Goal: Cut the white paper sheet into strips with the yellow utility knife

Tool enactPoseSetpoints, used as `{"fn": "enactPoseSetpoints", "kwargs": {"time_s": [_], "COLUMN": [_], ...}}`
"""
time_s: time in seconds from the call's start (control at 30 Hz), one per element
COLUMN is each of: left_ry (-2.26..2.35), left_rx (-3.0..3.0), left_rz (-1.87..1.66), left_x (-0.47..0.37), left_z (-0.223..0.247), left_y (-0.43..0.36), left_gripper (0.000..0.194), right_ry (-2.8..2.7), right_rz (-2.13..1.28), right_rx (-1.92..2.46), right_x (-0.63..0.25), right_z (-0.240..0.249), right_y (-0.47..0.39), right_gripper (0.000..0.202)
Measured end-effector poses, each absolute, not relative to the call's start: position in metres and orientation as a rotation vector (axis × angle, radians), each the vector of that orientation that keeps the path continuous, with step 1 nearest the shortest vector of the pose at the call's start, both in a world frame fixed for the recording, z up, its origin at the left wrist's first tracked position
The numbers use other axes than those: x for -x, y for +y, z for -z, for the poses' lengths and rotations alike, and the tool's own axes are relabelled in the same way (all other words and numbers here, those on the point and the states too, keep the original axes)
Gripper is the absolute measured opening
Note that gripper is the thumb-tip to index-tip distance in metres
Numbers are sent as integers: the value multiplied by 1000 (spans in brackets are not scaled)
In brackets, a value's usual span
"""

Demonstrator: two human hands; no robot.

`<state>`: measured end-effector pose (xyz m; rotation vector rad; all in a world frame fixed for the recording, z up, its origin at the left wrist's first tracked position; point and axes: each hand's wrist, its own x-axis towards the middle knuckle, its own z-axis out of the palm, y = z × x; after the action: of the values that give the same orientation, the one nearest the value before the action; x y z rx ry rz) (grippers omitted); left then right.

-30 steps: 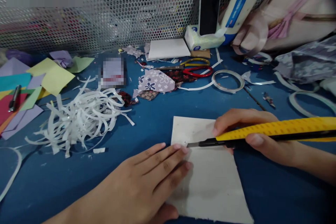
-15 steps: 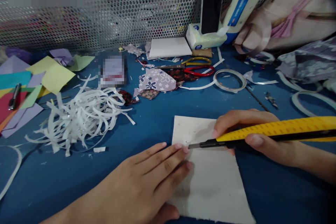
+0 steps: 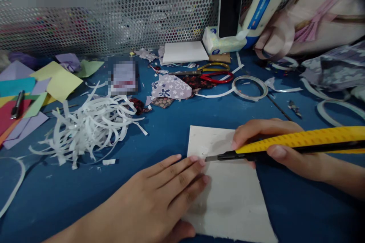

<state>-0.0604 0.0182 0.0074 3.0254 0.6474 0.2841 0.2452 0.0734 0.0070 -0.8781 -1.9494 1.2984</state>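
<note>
A pale grey-white sheet of cardboard (image 3: 230,201) lies on the blue table in front of me. My left hand (image 3: 165,190) rests flat on its left side, fingers stretched out and slightly apart. In my right hand (image 3: 282,148) is a yellow and black utility knife (image 3: 316,136), gripped between thumb and fingers. The knife's blade touches or hovers just over the cardboard, its tip close to my left fingertips; I cannot tell whether it cuts in. Part of the cardboard is hidden under both hands.
A heap of white paper strips (image 3: 94,129) lies left, beyond it coloured paper (image 3: 61,79). Further back are red-handled scissors (image 3: 216,76), fabric scraps (image 3: 171,86), a tape roll (image 3: 250,87) and a phone (image 3: 230,7) leaning on a tissue pack (image 3: 222,43). A perforated metal panel (image 3: 128,11) stands behind.
The view has shifted very slightly. Both hands, the knife and the cardboard hold practically the same positions.
</note>
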Motion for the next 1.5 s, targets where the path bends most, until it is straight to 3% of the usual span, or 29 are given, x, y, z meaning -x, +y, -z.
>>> {"fn": "enactPoseSetpoints", "kwargs": {"time_s": [0.5,1.5], "left_ry": [632,627], "left_rx": [-3038,-3061], "left_rz": [-300,-287], "left_x": [60,61], "left_z": [-7,-6], "left_y": [19,19], "left_gripper": [50,51], "right_ry": [-1989,-1830], "right_rz": [-1411,-1451], "right_rx": [728,852], "right_x": [-235,-231], "right_z": [-8,-8], "right_y": [77,72], "right_gripper": [40,45]}}
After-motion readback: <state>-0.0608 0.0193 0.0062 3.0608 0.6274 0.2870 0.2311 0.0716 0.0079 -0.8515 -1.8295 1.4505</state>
